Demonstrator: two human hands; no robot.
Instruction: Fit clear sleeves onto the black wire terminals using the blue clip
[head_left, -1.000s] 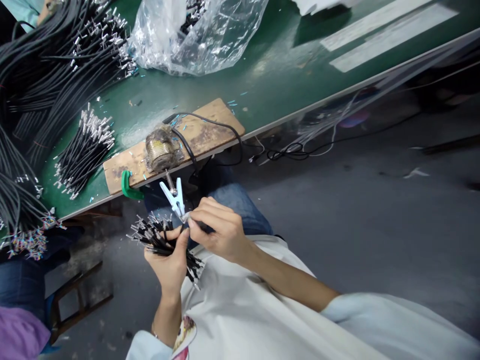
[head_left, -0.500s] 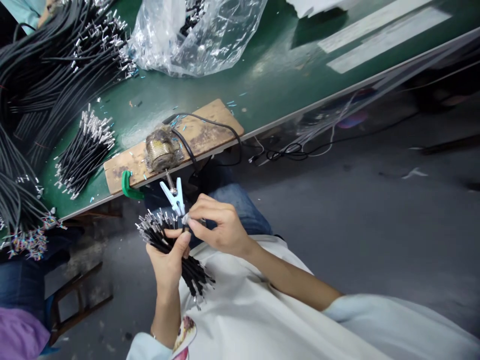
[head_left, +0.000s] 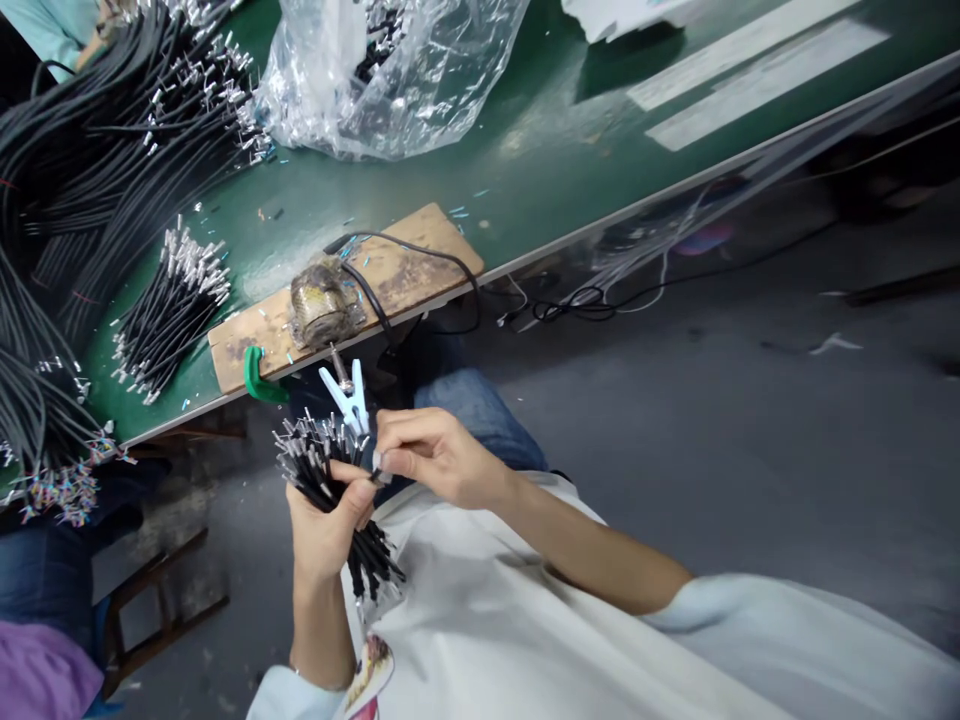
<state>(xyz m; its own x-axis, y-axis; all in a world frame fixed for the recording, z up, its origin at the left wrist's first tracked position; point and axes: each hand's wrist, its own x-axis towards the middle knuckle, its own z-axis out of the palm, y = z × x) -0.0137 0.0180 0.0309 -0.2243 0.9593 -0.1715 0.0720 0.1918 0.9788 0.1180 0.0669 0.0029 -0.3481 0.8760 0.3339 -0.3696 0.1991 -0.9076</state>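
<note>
My left hand (head_left: 321, 530) is closed around a bundle of short black cables (head_left: 372, 562) with silvery ends, held above my lap. Its thumb and forefinger also steady one cable apart from the rest. The silvery-white end (head_left: 383, 466) of that cable is pinched between the thumb and fingers of my right hand (head_left: 446, 462). Just above the fingers, a light blue plastic clip (head_left: 349, 400) hangs on the shaft of a small motor (head_left: 324, 302). The motor sits on a wooden board (head_left: 427, 245) at the table edge.
A green clamp (head_left: 260, 376) grips the board to the green table (head_left: 540, 180). Another short cable bundle (head_left: 169, 315) lies left, beside long black cables (head_left: 97, 170). Behind are a clear plastic bag (head_left: 427, 100) and a co-worker's sleeve (head_left: 52, 30). A wooden stool (head_left: 157, 620) stands below left.
Both hands have drawn slightly down, away from the blue clip. The single cable's end has moved down and right with my right fingers; the bundle has shifted slightly left.
</note>
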